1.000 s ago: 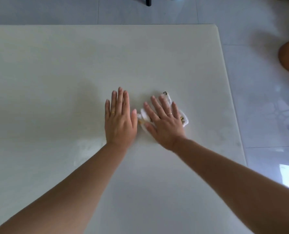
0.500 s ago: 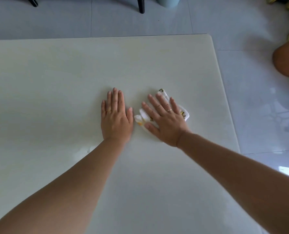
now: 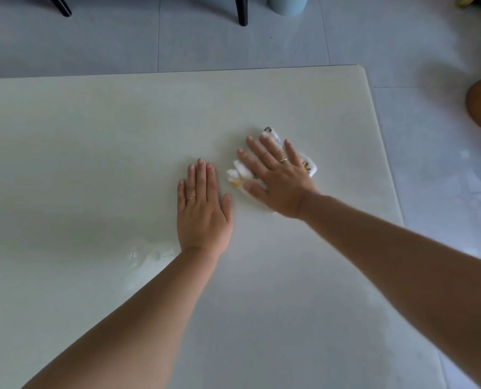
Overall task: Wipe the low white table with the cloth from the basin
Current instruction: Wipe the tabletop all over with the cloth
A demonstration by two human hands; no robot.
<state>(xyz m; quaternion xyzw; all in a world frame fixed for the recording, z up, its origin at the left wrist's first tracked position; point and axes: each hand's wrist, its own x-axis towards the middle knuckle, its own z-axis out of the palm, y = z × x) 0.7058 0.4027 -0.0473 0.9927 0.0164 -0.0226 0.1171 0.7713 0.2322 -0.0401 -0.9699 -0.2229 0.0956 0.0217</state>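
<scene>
Cloth [image 3: 308,164], pinned under the flat, spread right hand [image 3: 278,183], has slid further up the table [image 3: 93,136] since a second ago, so wiping continues; the left hand [image 3: 203,209] lies flat, holding nothing

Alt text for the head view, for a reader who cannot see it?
A right hand presses a white patterned cloth flat on a white table, while the left hand rests flat beside it, empty. Grey tiled floor surrounds the table.
</scene>
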